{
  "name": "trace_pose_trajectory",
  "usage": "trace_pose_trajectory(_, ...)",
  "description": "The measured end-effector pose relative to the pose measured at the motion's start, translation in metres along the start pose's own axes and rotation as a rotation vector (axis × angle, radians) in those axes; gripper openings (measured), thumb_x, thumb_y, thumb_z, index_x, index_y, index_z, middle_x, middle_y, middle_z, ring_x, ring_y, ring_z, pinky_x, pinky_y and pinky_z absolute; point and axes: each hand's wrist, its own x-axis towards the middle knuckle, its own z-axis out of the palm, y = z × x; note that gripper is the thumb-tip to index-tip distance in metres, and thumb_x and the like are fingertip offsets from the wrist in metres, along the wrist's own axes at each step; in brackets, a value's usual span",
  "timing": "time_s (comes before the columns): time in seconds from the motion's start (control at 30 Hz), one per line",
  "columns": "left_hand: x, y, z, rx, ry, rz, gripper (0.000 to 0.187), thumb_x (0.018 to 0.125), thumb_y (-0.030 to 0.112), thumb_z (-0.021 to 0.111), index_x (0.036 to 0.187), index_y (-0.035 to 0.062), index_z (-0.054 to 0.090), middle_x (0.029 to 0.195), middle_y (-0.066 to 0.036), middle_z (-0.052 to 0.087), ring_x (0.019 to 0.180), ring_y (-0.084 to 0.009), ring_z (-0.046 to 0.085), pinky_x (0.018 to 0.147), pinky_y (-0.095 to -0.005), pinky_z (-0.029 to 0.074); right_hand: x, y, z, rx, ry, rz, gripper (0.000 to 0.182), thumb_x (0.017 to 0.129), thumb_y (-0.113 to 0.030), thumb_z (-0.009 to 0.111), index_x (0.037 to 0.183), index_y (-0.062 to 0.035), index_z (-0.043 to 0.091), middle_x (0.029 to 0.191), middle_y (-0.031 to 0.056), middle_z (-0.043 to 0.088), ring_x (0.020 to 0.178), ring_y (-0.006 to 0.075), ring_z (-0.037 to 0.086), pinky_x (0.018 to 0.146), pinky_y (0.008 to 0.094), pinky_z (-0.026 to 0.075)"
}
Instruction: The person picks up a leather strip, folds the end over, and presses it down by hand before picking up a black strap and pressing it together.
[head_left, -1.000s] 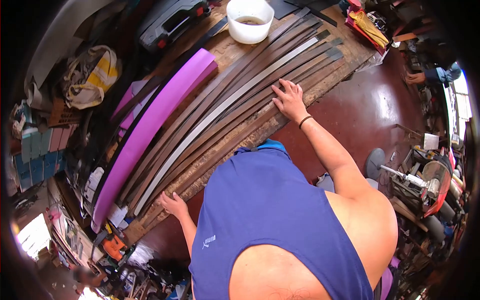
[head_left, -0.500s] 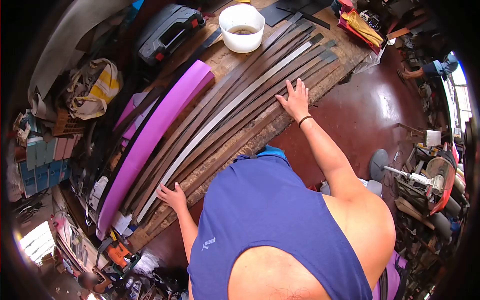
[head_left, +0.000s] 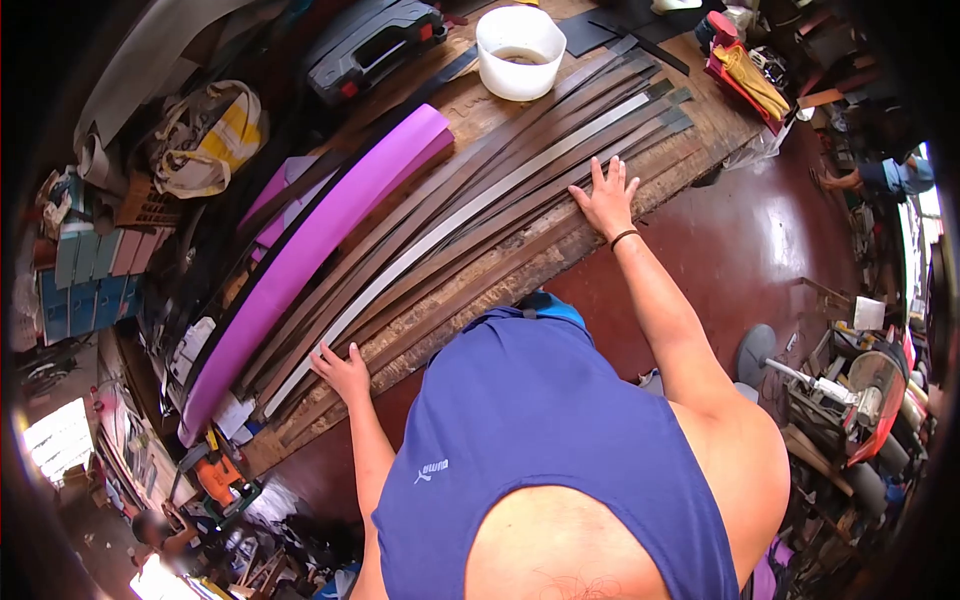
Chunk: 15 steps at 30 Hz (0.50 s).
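Long, thin brown strips (head_left: 440, 257) lie side by side along a wooden workbench, their far ends dark. Among them runs one white-faced strip (head_left: 390, 262). My right hand (head_left: 607, 200) rests with fingers spread on the strips near their far end. Toward the near end, my left hand (head_left: 344, 374) lies with fingers extended across the strips, touching the white one. Neither hand is wrapped around anything. Beyond the strips stretches a long purple sheet (head_left: 330, 230), slightly curved in this view.
A white tub (head_left: 520, 55) with some liquid stands at the back of the workbench (head_left: 690, 150). Left of it is a black tool case (head_left: 375, 50). Yellow gloves (head_left: 750, 82) lie at the right end. An orange tool (head_left: 218, 480) and a fan (head_left: 875, 385) are farther off.
The view has shifted a little, moving the bench things right and up. Both hands remain on the strips, the left one now slightly nearer the near end of the white strip.
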Motion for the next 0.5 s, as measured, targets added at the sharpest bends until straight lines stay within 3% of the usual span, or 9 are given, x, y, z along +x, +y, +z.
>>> trace_pose_trajectory(0.07,-0.003,0.001,-0.003,-0.013,0.013,-0.014,0.078,0.095,0.041,0.068,0.155,0.0062,0.033,0.161,-0.032,0.022,0.148,-0.0553,0.019,0.12,-0.0607,0.024,-0.001,-0.014,-0.021,-0.045,-0.094,0.082,0.081,0.091,-0.056,0.064,0.154,-0.0097,0.041,0.161,0.0296,0.026,0.152,0.0454,0.019,0.117,0.0716,0.013)
trace_pose_trajectory(0.1,-0.004,0.002,-0.004,-0.005,0.012,-0.027,0.077,0.095,0.041,0.067,0.155,0.0063,0.033,0.16,-0.032,0.022,0.148,-0.0549,0.019,0.12,-0.0605,0.024,0.0,-0.016,-0.025,-0.045,-0.072,0.083,0.075,0.09,-0.051,0.067,0.15,-0.0109,0.047,0.159,0.0246,0.032,0.15,0.0428,0.023,0.115,0.0737,0.015)
trace_pose_trajectory(0.2,-0.013,0.009,-0.006,0.017,0.077,-0.038,0.076,0.095,0.04,0.067,0.154,0.0051,0.034,0.159,-0.032,0.026,0.147,-0.0524,0.023,0.119,-0.0594,0.027,0.011,-0.021,-0.024,-0.004,0.031,-0.032,0.063,0.088,-0.045,0.071,0.14,-0.0105,0.058,0.154,0.0212,0.039,0.146,0.04,0.03,0.114,0.0691,0.023)
trace_pose_trajectory(0.23,-0.016,0.012,-0.006,0.026,0.11,-0.037,0.075,0.095,0.039,0.067,0.154,0.0045,0.035,0.158,-0.032,0.027,0.147,-0.0514,0.025,0.118,-0.0589,0.027,0.016,-0.026,-0.023,0.064,0.196,-0.162,0.044,0.086,-0.035,0.074,0.124,-0.0116,0.069,0.142,0.0168,0.053,0.136,0.0367,0.042,0.109,0.0591,0.036)
trace_pose_trajectory(0.33,-0.027,0.019,-0.008,-0.041,0.214,0.002,0.071,0.095,0.036,0.068,0.151,0.0024,0.039,0.155,-0.031,0.032,0.145,-0.0484,0.031,0.116,-0.0577,0.03,0.04,-0.047,-0.017,0.309,0.125,-0.343,0.029,0.086,-0.027,0.074,0.112,-0.0135,0.074,0.126,0.0109,0.063,0.125,0.0334,0.053,0.102,0.0495,0.043)
trace_pose_trajectory(0.37,-0.032,0.02,-0.006,-0.068,0.289,0.0,0.065,0.095,0.033,0.068,0.146,0.0009,0.044,0.152,-0.028,0.038,0.14,-0.0462,0.037,0.114,-0.0567,0.033,0.047,-0.059,-0.014,0.318,0.221,-0.428,0.019,0.085,-0.022,0.073,0.102,-0.0149,0.075,0.111,0.0056,0.068,0.113,0.0308,0.059,0.095,0.046,0.046)
trace_pose_trajectory(0.5,-0.066,0.012,-0.006,0.016,0.384,-0.194,0.056,0.094,0.032,0.069,0.139,0.0042,0.051,0.143,-0.019,0.047,0.132,-0.0417,0.045,0.107,-0.0555,0.04,0.077,-0.078,0.002,0.326,0.115,-0.485,0.015,0.087,-0.023,0.072,0.097,-0.0133,0.076,0.104,0.005,0.068,0.108,0.0296,0.059,0.092,0.0457,0.046)
